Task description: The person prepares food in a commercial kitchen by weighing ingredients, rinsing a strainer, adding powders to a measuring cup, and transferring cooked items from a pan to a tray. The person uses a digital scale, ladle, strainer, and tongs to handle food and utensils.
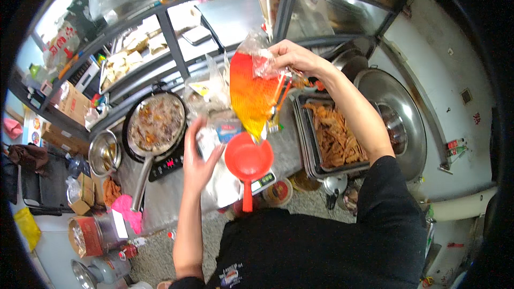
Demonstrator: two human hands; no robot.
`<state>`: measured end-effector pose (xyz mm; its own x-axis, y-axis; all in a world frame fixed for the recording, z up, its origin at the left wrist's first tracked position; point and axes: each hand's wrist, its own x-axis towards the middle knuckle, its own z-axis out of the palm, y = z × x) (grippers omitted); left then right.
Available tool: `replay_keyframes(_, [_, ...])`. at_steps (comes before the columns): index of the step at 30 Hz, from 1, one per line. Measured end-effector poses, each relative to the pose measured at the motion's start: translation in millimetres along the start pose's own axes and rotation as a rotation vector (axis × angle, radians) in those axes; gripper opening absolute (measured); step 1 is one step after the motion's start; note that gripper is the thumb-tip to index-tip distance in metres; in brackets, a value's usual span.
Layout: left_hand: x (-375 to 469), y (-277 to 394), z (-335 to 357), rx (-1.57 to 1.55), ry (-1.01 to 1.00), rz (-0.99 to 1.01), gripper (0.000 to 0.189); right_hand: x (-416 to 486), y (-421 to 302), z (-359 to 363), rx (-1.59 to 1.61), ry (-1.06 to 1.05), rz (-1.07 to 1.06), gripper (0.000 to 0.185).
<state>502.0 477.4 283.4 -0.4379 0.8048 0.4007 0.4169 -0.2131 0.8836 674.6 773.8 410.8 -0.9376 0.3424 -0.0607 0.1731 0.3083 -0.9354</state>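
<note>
My right hand (295, 59) grips the crumpled clear top of a red, orange and yellow plastic packet (253, 88). Its yellow lower corner hangs just above a red plastic scoop (249, 156). The scoop rests on a digital kitchen scale (265, 181), its handle pointing towards me. Whether anything is leaving the packet, I cannot tell. To the left of the scoop is my left hand (200, 166), slightly blurred, thumb and fingers apart and nothing in it. Behind that hand lie clear plastic bags (207, 100) and a blue-and-white packet (229, 130).
A frying pan (147, 170) of bubbling food sits on a lit induction cooker (166, 169), handle towards me. Left of it stands a steel bowl (95, 151). On the right, stacked metal trays (305, 144) hold brown cooked pieces, beside a large steel wok-like vessel (413, 128).
</note>
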Motion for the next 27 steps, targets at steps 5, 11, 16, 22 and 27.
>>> replay_keyframes(5, [32, 1, 58, -0.459, -0.501, -0.1, 0.051, -62, 35, 71, 0.378, -0.341, 0.133, 0.021])
replay_keyframes(11, [-35, -14, 122, -0.778, -0.327, -0.571, 0.019, -145, 111, 103, 0.347, 0.036, 0.181, 0.045])
replay_keyframes(16, [-63, -25, 147, -1.153, -0.163, -0.732, 0.036, -226, 174, 169, 0.797, 0.344, -0.065, 0.089])
replay_keyframes(22, [-83, -28, 176, -1.327, -0.013, -0.864, 0.041, -263, 181, 236, 0.833, 0.508, 0.188, 0.138])
replay_keyframes(27, [-95, -45, 191, -1.629, 0.035, -0.998, 0.041, -251, 183, 226, 0.554, 0.461, 0.026, 0.132])
